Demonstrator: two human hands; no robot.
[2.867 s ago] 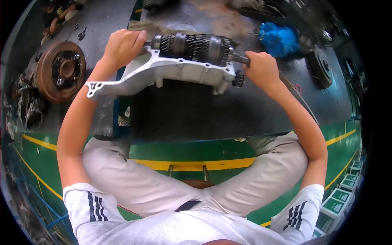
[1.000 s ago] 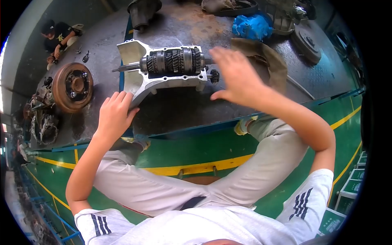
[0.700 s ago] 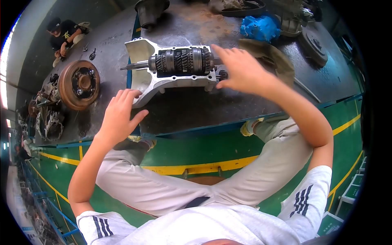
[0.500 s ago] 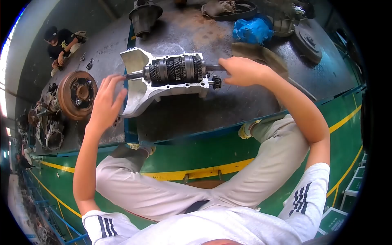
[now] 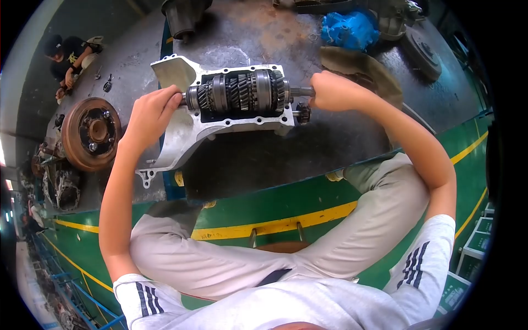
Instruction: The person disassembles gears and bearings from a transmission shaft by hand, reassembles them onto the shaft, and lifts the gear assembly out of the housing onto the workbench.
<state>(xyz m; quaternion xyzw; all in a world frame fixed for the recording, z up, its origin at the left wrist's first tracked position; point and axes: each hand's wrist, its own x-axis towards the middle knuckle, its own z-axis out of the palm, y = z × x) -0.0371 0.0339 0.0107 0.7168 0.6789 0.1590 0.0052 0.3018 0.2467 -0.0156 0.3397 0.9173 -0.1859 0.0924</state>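
A gear shaft (image 5: 239,92) with several dark helical gears lies lengthwise in an open silver gearbox housing (image 5: 181,129) on the metal table. At its left end, my left hand (image 5: 149,116) is closed round the shaft, thumb along the near side. My right hand (image 5: 340,92) wraps round the splined right end in a fist. Just below that end, a small toothed gear (image 5: 303,113) sticks out of the housing's side. The undersides of the gears are hidden inside the housing.
A rusty brake drum (image 5: 92,133) stands left of my left arm. A blue part (image 5: 350,31), a brown cloth (image 5: 363,69) and a round disc (image 5: 422,53) lie at the back right. Another person (image 5: 69,61) crouches at the far left.
My left hand has gone from open fingers beside the shaft to a closed grip on it. My right hand's fingers have curled tighter round its end. The view has shifted slightly.
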